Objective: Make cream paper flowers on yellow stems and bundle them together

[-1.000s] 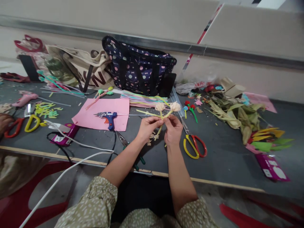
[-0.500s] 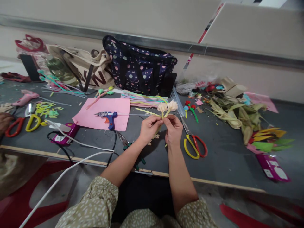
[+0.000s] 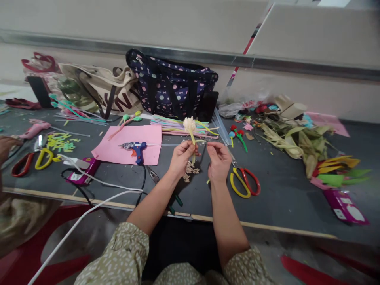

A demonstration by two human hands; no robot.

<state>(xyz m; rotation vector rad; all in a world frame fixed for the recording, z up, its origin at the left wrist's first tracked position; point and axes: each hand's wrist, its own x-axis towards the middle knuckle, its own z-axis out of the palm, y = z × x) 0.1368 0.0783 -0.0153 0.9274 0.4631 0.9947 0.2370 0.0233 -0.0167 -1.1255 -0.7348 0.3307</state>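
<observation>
My left hand [image 3: 181,159] pinches the pale yellow stem of a cream craft flower [image 3: 189,125], held upright above the table. Only one bloom shows clearly. A yellow pipe cleaner [image 3: 200,141] sticks out sideways from the stem, and the closed fingertips of my right hand [image 3: 219,161] are at its far end. Small beige pieces [image 3: 192,169] lie beneath my left hand. Beside my right hand are red-and-yellow-handled scissors [image 3: 257,184]. Left of my hands, a blue glue gun [image 3: 139,151] rests on a pink sheet [image 3: 111,148], with pliers [image 3: 153,175] partly under my forearm.
Behind lie a bundle of pipe cleaners [image 3: 169,127] and a dark patterned bag [image 3: 172,89]. Dried husks [image 3: 314,146] are piled on the right. White cable [image 3: 97,204] crosses the left front edge. Another person's hand [image 3: 6,148] is at far left.
My hands have moved apart, the right going rightward. The two blooms seen side by side now appear as one cluster, lower and further left. The pipe cleaner now points right instead of left.
</observation>
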